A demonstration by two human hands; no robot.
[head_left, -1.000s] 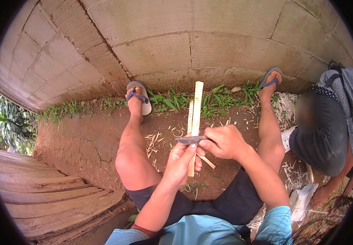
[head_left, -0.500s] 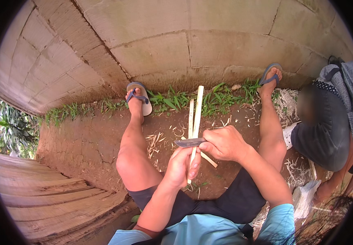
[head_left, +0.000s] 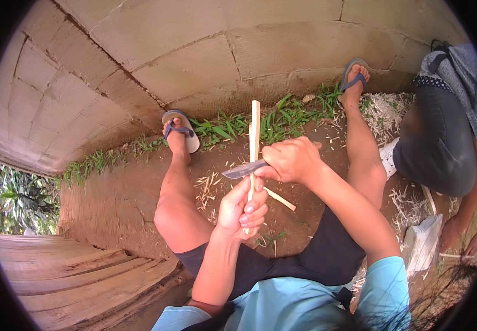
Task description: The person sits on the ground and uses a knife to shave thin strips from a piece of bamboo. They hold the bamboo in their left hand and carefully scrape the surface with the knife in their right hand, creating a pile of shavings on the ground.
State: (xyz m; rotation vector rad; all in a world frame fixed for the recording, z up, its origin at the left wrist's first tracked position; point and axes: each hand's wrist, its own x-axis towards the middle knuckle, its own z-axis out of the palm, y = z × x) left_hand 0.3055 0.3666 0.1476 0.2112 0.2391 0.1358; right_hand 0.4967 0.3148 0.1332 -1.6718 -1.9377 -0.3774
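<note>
Pale wooden strip (head_left: 255, 129) over dirt ground (head_left: 122, 201) — left hand (head_left: 243, 207) curled tight round its near end, right hand (head_left: 291, 160) fisted on knife (head_left: 243, 170), blade crossing strip — handle mostly hidden, cutting contact unclear.

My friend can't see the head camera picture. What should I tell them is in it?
Someone's left hand grips a pale stick while the right hand holds a knife across it. Around them are brown dirt, green grass and a block wall.
</note>
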